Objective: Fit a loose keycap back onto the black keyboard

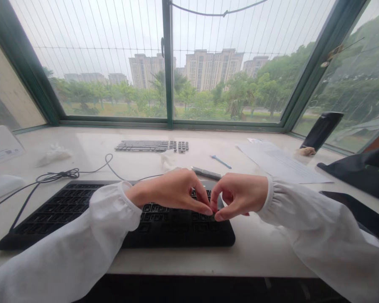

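Nearest are your sleeves [72, 248]; your left hand [175, 191] and right hand [241, 192] meet, curled, above the keyboard's [180, 240] right end; whether they grip anything, you cannot tell.

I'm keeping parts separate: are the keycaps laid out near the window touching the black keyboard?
Apart. The head view shows a strip of white countertop between the keycaps and the black keyboard.
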### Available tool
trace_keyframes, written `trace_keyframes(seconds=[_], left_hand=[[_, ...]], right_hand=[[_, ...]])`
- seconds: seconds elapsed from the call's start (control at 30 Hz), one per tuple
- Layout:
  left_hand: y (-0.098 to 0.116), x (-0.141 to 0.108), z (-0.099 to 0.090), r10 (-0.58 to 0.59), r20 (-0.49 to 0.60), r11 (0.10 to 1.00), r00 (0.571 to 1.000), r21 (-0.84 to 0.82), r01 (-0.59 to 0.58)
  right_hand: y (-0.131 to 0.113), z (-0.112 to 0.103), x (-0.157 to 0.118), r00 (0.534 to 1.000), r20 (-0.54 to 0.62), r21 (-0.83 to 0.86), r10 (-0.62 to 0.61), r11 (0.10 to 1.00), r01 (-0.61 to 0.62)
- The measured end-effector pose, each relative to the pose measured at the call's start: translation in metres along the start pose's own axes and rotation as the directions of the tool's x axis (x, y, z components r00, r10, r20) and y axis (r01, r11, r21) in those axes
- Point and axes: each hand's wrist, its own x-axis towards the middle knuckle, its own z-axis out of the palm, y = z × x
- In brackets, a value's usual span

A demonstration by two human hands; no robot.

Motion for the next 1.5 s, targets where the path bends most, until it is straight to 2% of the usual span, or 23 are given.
trace_keyframes(seconds=[0.3,0.53,0.83,1.03,1.13,1.3,1.5], left_hand=[[0.003,0.0,0.002,0.079,0.046,0.997,0.996,-0.03,-0.078],[-0.002,0.002,0.008,0.132,0.037,0.991,0.991,-0.043,-0.13],[-0.003,0.002,0.008,0.132,0.042,0.991,0.99,-0.028,-0.131],[-0.002,0.002,0.008,0.113,0.02,0.99,0.993,-0.086,-0.111],[-0.001,0.001,0.009,0.095,0.014,0.994,0.995,-0.051,-0.094],[0.004,0.001,0.011,0.025,0.018,1.0,1.0,0.005,-0.025],[0.008,0.004,0.018,-0.092,-0.032,0.995,0.995,-0.05,0.09]], right_hand=[[-0.005,0.004,0.0,0.998,0.033,-0.077,0.058,0.995,-0.055],[-0.002,0.007,0.0,1.0,-0.01,-0.105,0.006,0.994,-0.007],[-0.002,0.009,-0.002,0.997,-0.053,-0.146,-0.053,0.988,0.045],[-0.006,0.011,-0.003,0.992,-0.117,-0.208,-0.053,0.978,0.028],[-0.008,0.014,-0.004,0.989,-0.143,-0.233,-0.039,0.972,0.004],[-0.009,0.016,-0.004,0.987,-0.161,-0.246,-0.025,0.969,-0.016],[-0.006,0.016,-0.003,0.983,-0.169,-0.235,-0.07,0.972,0.029]])
